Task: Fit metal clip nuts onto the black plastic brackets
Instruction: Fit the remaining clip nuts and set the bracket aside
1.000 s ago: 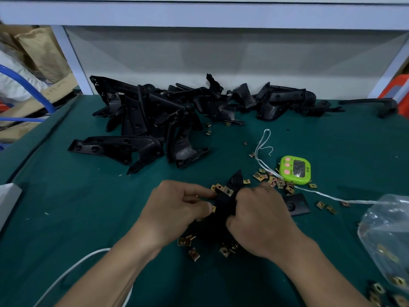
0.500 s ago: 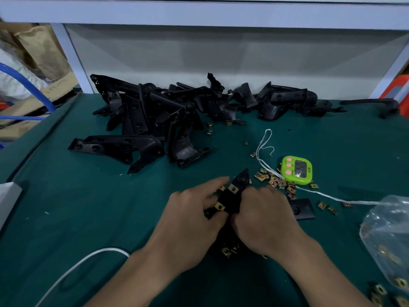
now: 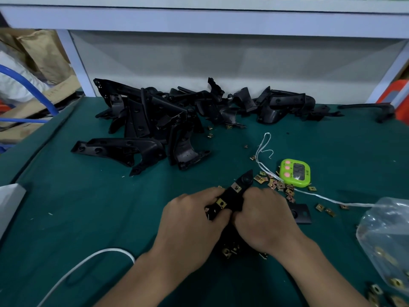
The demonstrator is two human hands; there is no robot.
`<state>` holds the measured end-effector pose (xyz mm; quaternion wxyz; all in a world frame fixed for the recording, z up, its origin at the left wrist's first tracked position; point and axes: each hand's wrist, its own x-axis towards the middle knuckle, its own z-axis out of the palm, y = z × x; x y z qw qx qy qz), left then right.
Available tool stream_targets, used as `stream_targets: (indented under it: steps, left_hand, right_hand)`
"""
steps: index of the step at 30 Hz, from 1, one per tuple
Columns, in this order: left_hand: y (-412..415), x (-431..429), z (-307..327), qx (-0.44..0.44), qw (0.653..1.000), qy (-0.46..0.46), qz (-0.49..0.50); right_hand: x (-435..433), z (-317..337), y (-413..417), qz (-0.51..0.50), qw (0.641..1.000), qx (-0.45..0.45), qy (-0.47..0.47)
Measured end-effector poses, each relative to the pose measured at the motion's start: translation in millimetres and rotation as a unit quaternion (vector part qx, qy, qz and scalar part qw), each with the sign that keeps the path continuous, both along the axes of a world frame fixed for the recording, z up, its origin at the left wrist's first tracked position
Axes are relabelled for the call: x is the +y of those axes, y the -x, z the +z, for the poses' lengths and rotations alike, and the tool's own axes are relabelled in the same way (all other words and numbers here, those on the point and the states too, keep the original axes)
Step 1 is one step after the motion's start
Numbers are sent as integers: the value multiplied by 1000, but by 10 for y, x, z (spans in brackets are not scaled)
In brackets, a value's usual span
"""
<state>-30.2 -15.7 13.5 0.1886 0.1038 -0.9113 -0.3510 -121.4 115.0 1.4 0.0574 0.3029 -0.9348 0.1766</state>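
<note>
A dark green cloth (image 3: pixel 88 218) covers the bench, and a white shelf rail (image 3: pixel 199 18) runs across the far side. A heap of black brackets (image 3: pixel 155 120) lies far left to centre. Loose clip nuts (image 3: pixel 276 185) are scattered beside a green timer (image 3: pixel 295 172). Near centre, the left hand (image 3: pixel 190 224) and right hand (image 3: pixel 265 216) both curl their fingers round one bracket (image 3: pixel 234 196) (two nuts sit on it). The hands hide its near end. A plastic bag (image 3: pixel 387 235) is cut off at the right.
</note>
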Motion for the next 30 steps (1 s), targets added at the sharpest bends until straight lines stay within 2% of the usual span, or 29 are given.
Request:
stream_targets:
  steps: [3,6,10,13,14,17,20,24,27,30]
  left_hand:
    - [-5,-10,-30,4,999,44,31]
    - [6,-54,-51,-20,999,40,3]
    - [13,-58,-82,19,999,31,0]
    - [18,-46,-102,54,996,72,-13]
    - [29,-52,-112,70,994,84,-19]
    - [57,-91,-155,104,992,72,-16]
    - [79,-119,-143,117,992,41,2]
    - [124,-143,-48,81,997,9,0]
    - [183,-153,-28,78,995,-48,32]
    - [263,-102,56,84,992,-98,1]
  right_hand:
    - [3,-4,3,-6,1000,-8,4]
    - [-6,18,-24,-5,1000,-3,-2]
    - [-27,68,-41,-1,1000,-5,-2]
    - [-51,110,-110,38,995,94,-24]
    - [-57,134,-130,35,994,97,-23]
    - [-42,52,-128,26,999,17,-10]
    - [-68,12,-140,42,999,-2,18]
    - [-32,139,-112,36,999,-25,17]
    - [158,339,-45,4,999,-27,-23]
    - [497,620,36,-58,993,-98,-21]
